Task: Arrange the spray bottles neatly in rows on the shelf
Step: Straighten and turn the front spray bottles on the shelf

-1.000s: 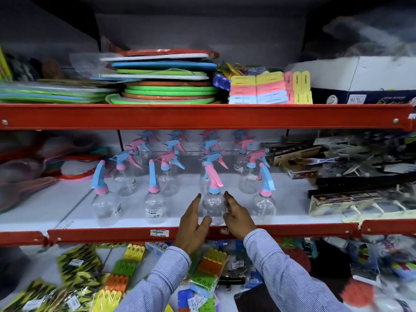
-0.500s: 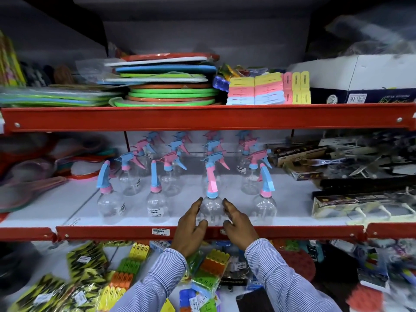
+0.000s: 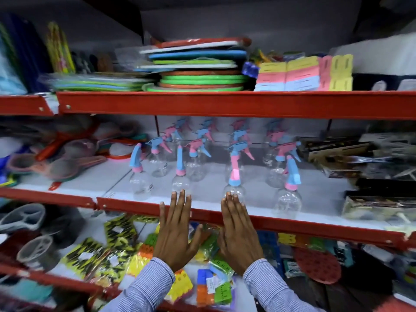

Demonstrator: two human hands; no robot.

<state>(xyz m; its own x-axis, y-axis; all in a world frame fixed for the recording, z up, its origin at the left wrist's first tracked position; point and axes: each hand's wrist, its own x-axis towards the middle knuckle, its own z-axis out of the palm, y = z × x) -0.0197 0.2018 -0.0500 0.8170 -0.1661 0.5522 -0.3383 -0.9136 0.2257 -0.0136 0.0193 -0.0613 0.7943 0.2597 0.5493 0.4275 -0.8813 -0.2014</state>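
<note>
Head view, centre of the frame: both hands are flat and released, grasping nothing, the left hand just below one front-row spray bottle and the right hand just below its neighbour. All bottles stand upright in rows on the white shelf, each hand nearest its own bottle.

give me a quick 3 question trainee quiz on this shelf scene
1. True or false: the left hand grips a clear plastic spray bottle.
2. The red metal shelf edge fronts how many front-row bottles? A two, B four, C six.
3. The right hand's fingertips reach the clear bottle with the ____ trigger head.

Key: 1 false, both hands are flat and open; 2 B; 3 pink.
</note>
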